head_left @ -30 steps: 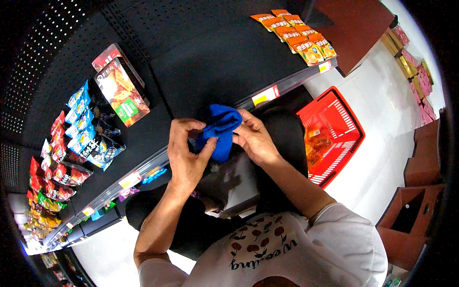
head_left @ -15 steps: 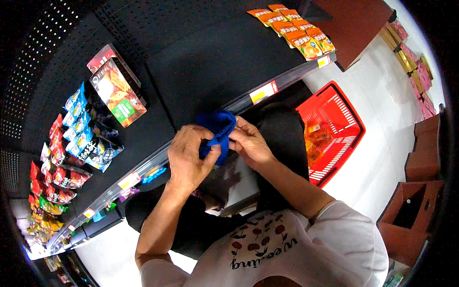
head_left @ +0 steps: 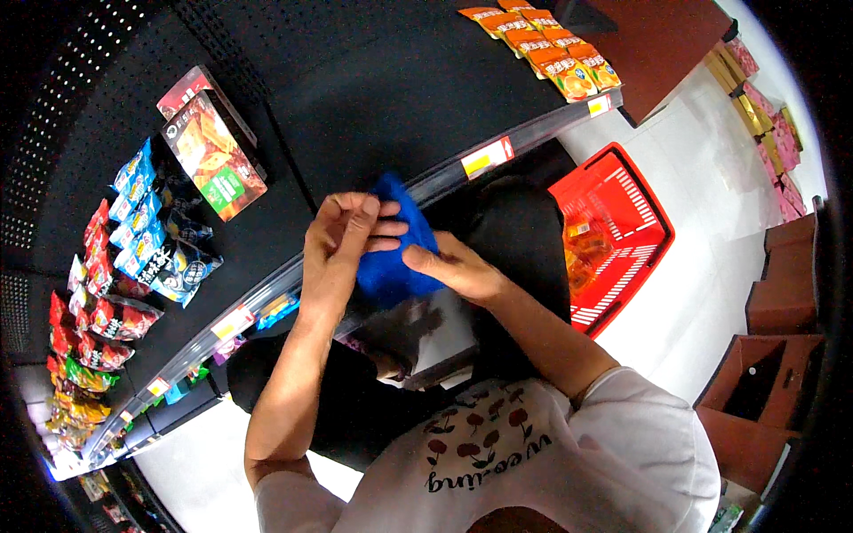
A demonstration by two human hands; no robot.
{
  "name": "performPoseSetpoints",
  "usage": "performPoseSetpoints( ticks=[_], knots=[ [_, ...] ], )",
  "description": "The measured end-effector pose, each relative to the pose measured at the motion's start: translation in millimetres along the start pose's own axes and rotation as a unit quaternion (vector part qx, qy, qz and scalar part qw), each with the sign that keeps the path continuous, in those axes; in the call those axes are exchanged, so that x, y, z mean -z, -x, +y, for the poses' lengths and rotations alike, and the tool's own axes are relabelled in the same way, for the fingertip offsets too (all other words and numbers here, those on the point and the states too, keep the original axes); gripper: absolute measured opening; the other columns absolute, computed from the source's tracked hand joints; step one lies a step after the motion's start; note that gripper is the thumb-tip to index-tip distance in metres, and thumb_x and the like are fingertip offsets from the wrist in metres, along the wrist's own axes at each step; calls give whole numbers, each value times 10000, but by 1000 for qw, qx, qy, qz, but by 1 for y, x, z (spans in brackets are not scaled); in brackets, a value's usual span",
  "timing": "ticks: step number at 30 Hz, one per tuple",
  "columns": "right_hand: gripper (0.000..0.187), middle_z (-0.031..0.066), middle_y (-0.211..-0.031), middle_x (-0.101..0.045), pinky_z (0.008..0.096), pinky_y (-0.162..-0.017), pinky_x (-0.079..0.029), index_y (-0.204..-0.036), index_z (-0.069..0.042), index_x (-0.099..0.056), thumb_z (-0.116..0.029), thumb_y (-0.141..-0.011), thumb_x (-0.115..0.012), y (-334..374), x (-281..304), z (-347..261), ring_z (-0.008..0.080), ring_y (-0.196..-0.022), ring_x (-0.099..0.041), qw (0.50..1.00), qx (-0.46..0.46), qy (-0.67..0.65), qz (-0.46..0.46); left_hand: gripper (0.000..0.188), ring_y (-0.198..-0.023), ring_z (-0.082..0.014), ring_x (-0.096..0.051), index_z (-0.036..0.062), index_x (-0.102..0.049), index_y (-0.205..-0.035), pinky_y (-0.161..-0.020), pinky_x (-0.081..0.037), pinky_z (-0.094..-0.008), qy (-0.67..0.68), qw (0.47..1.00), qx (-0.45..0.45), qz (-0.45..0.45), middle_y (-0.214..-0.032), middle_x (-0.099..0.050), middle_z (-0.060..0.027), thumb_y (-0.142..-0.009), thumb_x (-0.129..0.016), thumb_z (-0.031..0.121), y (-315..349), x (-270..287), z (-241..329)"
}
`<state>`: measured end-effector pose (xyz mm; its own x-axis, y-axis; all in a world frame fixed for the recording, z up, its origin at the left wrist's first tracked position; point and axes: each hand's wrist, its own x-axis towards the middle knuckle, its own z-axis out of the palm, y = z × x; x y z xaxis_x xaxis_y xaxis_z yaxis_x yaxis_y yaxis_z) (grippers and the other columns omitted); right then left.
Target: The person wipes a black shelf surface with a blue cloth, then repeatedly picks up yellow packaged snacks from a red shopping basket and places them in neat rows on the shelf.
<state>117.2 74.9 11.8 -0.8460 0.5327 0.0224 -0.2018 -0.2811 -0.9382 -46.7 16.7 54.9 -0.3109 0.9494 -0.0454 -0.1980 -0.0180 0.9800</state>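
A blue cloth hangs spread between my hands, just in front of the black shelf's edge. My right hand pinches its right side, the thumb lying over the fabric and the fingers mostly hidden behind. On the other side, my left hand is turned partly palm up. Its fingers are loosely bent and apart, reaching over the cloth's left part, and I see no fabric pinched between them. Whether those fingertips touch the cloth I cannot tell.
The black shelf carries boxed snacks, blue bags, red bags and orange packets. A clear label strip runs along its edge. To my right, a red basket holds orange packages; brown boxes stand beyond.
The bunched blue cloth has opened out into a flatter sheet. My left hand has loosened its grip, its fingers now apart, and has moved slightly up. The right hand keeps hold.
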Motion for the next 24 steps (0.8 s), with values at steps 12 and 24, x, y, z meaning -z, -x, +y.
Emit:
performPoseSetpoints(
  ticks=[12,24],
  knots=[
    [607,108,-1190,-641,368,-963,-489,-1272,1,-541,-466,-897,-644,46,27,-66,191,-1043,-637,979,-33,-150,135,378,-859,-161,-651,18,-608,-1145,-728,-493,-273,-48,991,-101,74,-1019,-687,-105,-981,-536,351,-7,11,10],
    [588,102,-874,-660,353,-781,-495,-1069,45,-636,-525,-941,-566,269,189,-73,163,-823,-607,737,-155,354,555,325,-729,-86,-592,39,-640,-1116,-653,-445,-234,-59,996,-53,30,-876,-666,-21,-968,-589,324,-7,3,-6]
  ],
)
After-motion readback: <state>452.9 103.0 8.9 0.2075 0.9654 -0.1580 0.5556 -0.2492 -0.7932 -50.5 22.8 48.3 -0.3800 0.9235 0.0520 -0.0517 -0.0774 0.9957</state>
